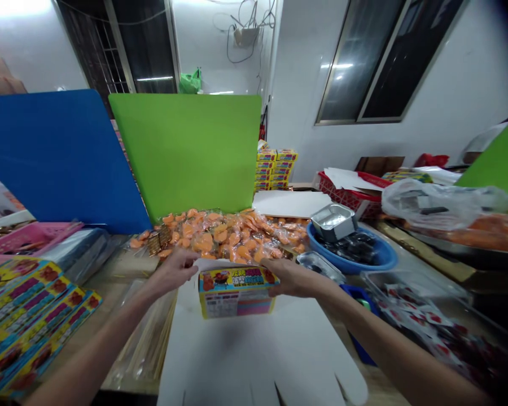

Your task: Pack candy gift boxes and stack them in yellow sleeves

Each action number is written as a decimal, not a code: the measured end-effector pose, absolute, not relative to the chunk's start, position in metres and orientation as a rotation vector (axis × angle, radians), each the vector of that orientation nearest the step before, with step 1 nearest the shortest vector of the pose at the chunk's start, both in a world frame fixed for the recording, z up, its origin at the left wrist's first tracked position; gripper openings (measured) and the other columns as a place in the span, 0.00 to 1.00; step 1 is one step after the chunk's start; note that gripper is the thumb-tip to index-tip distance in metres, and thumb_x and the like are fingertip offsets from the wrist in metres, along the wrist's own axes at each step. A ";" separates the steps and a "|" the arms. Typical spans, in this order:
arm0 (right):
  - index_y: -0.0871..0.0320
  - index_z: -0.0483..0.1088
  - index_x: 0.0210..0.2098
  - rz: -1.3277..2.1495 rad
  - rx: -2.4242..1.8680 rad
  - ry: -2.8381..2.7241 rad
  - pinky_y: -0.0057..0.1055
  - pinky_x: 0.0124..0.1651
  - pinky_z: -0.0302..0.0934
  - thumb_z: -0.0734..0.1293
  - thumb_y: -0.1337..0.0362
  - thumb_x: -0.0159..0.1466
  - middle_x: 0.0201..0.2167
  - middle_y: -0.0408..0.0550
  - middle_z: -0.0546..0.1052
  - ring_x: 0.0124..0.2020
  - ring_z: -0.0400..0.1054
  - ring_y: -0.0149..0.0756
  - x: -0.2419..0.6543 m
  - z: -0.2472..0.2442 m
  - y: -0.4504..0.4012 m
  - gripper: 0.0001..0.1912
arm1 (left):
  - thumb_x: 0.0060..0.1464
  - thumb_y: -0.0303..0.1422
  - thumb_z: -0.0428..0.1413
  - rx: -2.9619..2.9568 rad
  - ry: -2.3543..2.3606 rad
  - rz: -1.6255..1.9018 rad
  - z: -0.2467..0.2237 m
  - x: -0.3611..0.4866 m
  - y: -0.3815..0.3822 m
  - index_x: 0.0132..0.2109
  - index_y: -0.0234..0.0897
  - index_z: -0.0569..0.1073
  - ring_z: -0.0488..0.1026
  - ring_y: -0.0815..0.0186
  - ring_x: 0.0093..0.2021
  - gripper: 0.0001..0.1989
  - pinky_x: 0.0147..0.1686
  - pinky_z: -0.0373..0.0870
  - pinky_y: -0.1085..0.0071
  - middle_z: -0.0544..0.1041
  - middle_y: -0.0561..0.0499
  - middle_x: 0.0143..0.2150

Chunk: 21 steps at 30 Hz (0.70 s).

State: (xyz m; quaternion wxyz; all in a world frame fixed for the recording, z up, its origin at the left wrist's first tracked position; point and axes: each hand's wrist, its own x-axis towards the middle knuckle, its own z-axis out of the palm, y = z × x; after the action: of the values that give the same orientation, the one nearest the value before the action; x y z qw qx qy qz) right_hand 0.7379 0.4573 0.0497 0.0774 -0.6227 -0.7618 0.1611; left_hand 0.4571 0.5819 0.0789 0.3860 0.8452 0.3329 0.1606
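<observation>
A small yellow and blue printed box stands over a large white cardboard sheet, its long printed side facing me. White flaps show along its far top edge. My right hand grips the box at its right end, thumb and fingers round the corner. By the box's left end, my left hand pinches the edge of a white flap. Behind both hands lies a heap of orange pieces in clear wrappers.
Flat printed box sheets lie at the left beside a pink basket. At the right are a blue basin with foil trays, a red basket and a bin of sachets. Upright green and blue boards stand behind.
</observation>
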 end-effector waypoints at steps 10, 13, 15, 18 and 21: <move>0.58 0.62 0.42 0.436 -1.847 -2.208 0.28 0.30 0.54 0.68 0.63 0.55 0.35 0.50 0.73 0.33 0.66 0.38 0.733 0.044 0.448 0.17 | 0.39 0.25 0.51 2.196 0.916 0.749 0.056 0.466 0.555 0.29 0.38 0.78 0.61 0.71 0.18 0.12 0.19 0.53 0.77 0.68 0.56 0.16; 0.58 0.60 0.51 0.344 -1.841 -2.188 0.31 0.35 0.58 0.68 0.65 0.54 0.41 0.53 0.72 0.39 0.67 0.42 0.729 0.032 0.443 0.25 | 0.47 0.26 0.51 2.470 0.866 0.733 0.044 0.453 0.546 0.40 0.39 0.78 0.68 0.67 0.24 0.15 0.27 0.62 0.74 0.75 0.51 0.25; 0.57 0.54 0.58 0.277 -1.799 -2.186 0.35 0.41 0.61 0.67 0.66 0.55 0.49 0.57 0.68 0.46 0.66 0.46 0.728 0.022 0.440 0.33 | 0.51 0.29 0.52 2.745 0.792 0.651 0.038 0.444 0.540 0.47 0.36 0.75 0.71 0.60 0.33 0.16 0.35 0.67 0.66 0.77 0.45 0.34; 0.53 0.45 0.64 0.197 -1.760 -2.176 0.40 0.46 0.63 0.64 0.68 0.57 0.59 0.57 0.60 0.53 0.63 0.48 0.726 0.009 0.438 0.39 | 0.51 0.31 0.54 3.093 0.704 0.535 0.037 0.440 0.535 0.50 0.34 0.72 0.70 0.52 0.43 0.18 0.42 0.67 0.57 0.74 0.39 0.42; 0.49 0.43 0.65 0.167 -1.770 -2.112 0.41 0.49 0.62 0.63 0.70 0.57 0.61 0.54 0.58 0.55 0.61 0.48 0.720 0.006 0.436 0.40 | 0.50 0.29 0.56 3.235 0.597 0.500 0.042 0.459 0.536 0.50 0.37 0.71 0.65 0.49 0.52 0.18 0.49 0.63 0.51 0.69 0.38 0.51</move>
State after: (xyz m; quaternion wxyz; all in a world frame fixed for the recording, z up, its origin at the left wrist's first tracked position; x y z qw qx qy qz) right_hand 0.7205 0.4359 0.0060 0.1894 -0.6296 -0.7511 0.0595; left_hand 0.4587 0.5360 0.0416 -0.0929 0.9680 0.1787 0.1497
